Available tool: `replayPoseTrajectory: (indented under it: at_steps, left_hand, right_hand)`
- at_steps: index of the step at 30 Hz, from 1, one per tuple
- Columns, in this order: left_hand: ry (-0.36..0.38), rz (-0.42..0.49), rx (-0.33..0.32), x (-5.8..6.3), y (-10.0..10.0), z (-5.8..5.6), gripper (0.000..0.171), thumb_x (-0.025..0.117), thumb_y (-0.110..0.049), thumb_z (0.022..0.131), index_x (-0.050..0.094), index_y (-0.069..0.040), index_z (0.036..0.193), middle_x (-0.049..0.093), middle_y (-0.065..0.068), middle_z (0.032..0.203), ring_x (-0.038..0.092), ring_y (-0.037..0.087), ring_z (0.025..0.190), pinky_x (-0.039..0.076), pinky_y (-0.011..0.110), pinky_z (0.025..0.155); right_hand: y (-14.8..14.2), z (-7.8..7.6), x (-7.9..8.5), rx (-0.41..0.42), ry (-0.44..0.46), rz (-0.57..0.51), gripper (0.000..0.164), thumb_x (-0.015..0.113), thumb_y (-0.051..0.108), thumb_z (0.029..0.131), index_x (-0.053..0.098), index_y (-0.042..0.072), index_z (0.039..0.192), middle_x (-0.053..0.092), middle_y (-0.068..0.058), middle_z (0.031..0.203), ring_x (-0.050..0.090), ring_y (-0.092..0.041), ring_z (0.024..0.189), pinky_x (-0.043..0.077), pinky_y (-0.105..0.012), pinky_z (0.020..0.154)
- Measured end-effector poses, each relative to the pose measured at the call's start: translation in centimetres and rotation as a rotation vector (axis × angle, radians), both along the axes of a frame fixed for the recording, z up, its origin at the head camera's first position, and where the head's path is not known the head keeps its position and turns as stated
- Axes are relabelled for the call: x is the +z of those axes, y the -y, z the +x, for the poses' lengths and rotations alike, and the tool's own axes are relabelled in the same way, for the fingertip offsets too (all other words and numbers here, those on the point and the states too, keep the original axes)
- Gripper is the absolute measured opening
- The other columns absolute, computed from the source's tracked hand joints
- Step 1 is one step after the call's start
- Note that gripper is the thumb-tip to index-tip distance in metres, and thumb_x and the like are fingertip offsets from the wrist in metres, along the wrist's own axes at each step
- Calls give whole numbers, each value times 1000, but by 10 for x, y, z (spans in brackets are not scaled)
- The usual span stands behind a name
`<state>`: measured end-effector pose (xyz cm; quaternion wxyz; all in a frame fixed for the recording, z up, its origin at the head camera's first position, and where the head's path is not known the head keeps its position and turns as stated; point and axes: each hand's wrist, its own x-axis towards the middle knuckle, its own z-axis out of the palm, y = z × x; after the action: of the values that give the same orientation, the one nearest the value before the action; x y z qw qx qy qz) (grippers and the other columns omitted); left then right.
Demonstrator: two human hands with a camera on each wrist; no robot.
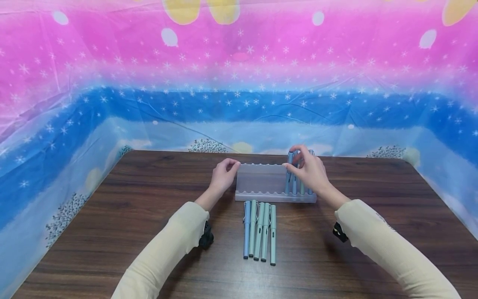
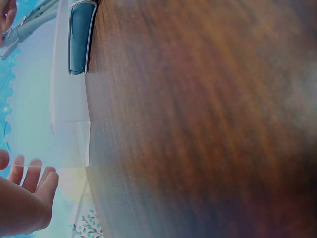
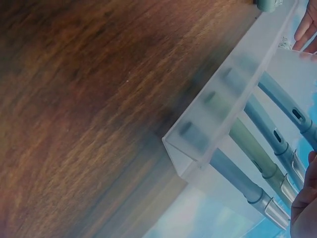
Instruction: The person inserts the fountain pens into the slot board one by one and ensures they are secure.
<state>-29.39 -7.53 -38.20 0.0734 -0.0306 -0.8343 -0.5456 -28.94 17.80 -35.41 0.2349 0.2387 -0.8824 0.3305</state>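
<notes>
1. Pink-and-blue cloth [image 1: 224, 104] is hanging behind the brown counter [image 1: 149, 207].
2. Clear rack [image 1: 261, 178] is standing near the counter's far edge; four racked pens [image 3: 252, 150], three blue and one green, are leaning in its right end.
3. Five loose pens [image 1: 259, 232], one blue and four green, are lying side by side in front.
4. Left hand [image 1: 223, 174] is pinching the rack's upper left corner.
5. Right hand [image 1: 311, 170] is curling around the racked pens' tops; can't tell what it's gripping.
</notes>
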Motion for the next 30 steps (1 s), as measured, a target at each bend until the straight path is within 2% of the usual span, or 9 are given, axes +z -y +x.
replayPoseTrajectory:
  at_steps: [12,23,30]
  left_hand:
    - [-9,-1,-3,0,0,0,25,51,-24,90,59,-4,101,59,9,97,54,21,89,44,33,78]
    - [-4,-8,4,0,0,0,25,51,-24,90,59,-4,101,59,9,98,54,21,90,44,33,78]
    - [-9,-14,9,0,0,-1,25,51,-24,90,60,-4,101,59,9,98,55,21,87,44,33,77]
  right_hand:
    - [-7,-2,0,41,1,85,44,67,21,79,48,13,119,54,4,76,45,-10,53,37,-28,44]
    - [-12,-9,1,79,142,82,50,65,14,81,43,10,126,51,0,63,46,-15,51,38,-31,47]
    - [-11,-10,4,39,204,114,52,63,13,82,41,11,129,50,-1,61,44,-16,48,37,-31,46]
